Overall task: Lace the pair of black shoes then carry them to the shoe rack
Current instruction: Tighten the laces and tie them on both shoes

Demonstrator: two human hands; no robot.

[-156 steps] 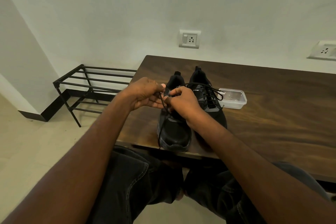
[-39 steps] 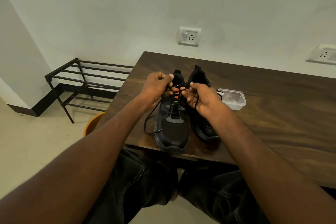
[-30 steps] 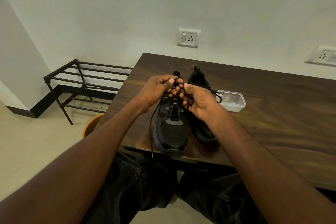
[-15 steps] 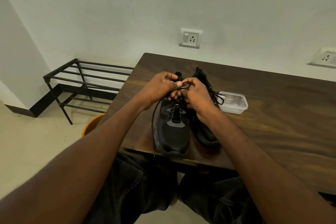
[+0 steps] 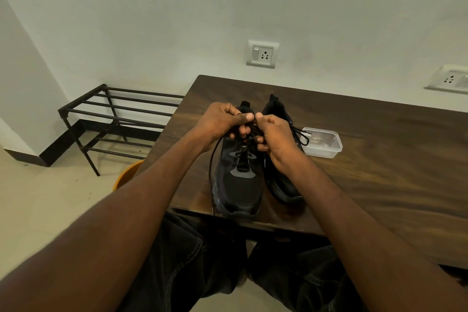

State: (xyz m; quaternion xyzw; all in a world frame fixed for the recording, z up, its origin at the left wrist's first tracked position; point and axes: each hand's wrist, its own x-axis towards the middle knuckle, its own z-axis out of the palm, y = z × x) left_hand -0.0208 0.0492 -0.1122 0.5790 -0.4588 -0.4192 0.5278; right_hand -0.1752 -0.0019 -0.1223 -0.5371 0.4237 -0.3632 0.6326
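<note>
Two black shoes stand side by side, toes toward me, near the front edge of the dark wooden table [image 5: 379, 159]. Above the tongue of the left shoe [image 5: 239, 185], my left hand [image 5: 220, 123] and my right hand [image 5: 274, 135] meet, each pinching the black lace [image 5: 212, 167]. One loose lace end hangs down the shoe's left side to the table edge. The right shoe [image 5: 283, 185] is partly hidden behind my right hand; its tied lace loops show to the right. The black metal shoe rack [image 5: 114, 119] stands on the floor at the left.
A clear plastic container [image 5: 321, 142] sits on the table just right of the shoes. An orange tub [image 5: 125, 176] peeks out on the floor beside the table's left edge. Wall sockets [image 5: 262, 54] are behind. My knees are under the table's front edge.
Over the last second my hands stayed at the top of the left shoe, drawing closer together on the lace. The loose lace end still hangs down the left side.
</note>
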